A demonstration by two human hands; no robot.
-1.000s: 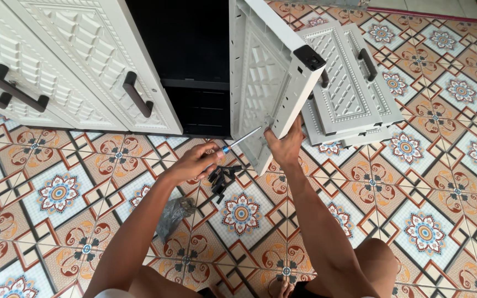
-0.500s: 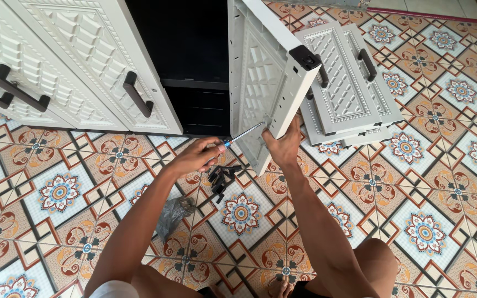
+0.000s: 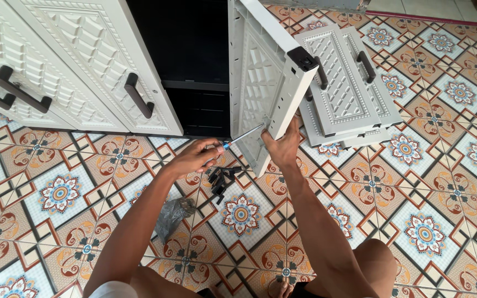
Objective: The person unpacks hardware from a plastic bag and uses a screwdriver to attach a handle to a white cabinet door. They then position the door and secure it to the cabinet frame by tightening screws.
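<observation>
Gripping one screwdriver (image 3: 238, 138), the left hand (image 3: 197, 157) has its fingers closed round the handle at frame centre, the tip on the one open cabinet door (image 3: 260, 83). The right hand (image 3: 282, 146) clamps that door's lower edge. Two spare doors (image 3: 349, 88) lie stacked at upper right; black fittings (image 3: 222, 177) and one grey bag (image 3: 172, 215) lie on the tiled floor (image 3: 437, 209).

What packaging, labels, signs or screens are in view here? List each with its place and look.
Crumpled plastic bag: on the tiled floor beside the left forearm, below a pile of small black parts; greyish, translucent, wrinkled, lying flat.
No labels, signs or screens show anywhere else in view.
</observation>
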